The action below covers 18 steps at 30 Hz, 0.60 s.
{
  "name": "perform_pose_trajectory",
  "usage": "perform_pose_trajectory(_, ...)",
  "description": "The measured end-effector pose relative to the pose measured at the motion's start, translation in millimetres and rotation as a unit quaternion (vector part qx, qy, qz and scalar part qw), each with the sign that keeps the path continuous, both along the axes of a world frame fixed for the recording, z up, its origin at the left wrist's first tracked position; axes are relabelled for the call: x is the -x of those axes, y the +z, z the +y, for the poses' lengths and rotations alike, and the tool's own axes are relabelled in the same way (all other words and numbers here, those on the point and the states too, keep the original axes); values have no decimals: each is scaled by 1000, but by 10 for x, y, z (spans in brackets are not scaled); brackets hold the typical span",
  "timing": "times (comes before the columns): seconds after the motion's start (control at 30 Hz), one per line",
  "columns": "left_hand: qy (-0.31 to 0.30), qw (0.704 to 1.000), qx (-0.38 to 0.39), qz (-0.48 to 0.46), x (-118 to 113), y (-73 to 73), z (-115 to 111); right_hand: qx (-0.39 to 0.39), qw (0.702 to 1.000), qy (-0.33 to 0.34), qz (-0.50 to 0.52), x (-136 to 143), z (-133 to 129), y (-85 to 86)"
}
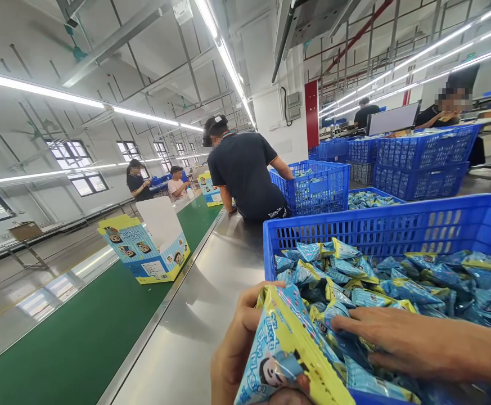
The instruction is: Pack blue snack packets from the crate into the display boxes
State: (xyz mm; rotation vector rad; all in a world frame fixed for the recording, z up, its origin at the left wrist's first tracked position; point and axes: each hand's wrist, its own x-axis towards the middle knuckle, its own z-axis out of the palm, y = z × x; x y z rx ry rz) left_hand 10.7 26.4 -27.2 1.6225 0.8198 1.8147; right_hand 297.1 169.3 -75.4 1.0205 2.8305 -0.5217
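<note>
Close to the camera, my left hand (234,343) is closed round a blue and yellow triangular snack packet (281,351) with a cartoon figure on its front. My right hand (401,337) reaches into a blue plastic crate (355,225) with its fingers stretched and apart, touching the packets there. Many similar shiny packets (409,287) fill this crate in a loose heap. Some of the right fingertips are hidden among them.
A green conveyor belt (80,332) runs along the left, carrying an open printed carton (148,250). Beside it lies a steel ledge (194,320). Ahead, a co-worker (247,169) leans over another blue crate (321,188). Stacked crates (422,163) stand at right.
</note>
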Motion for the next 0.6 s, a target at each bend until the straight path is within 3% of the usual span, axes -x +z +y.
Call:
perform_pose_trajectory(0.13,29,999,16,-12,-28,39,-19,36,999,-15,-39,85,-88,176)
perform_pose_trajectory(0.23,22,999,14,-20,-61,91,-70,35,999,-14,-34,91,-114,207)
perform_pose_trajectory(0.5,-20,996,51,-74,-150,129,-157,0,999,-11,33,-4,-79,118)
perform_pose_trajectory(0.6,-37,994,44,-95,-188,112,-119,-33,998,9,51,-79,-12,-27)
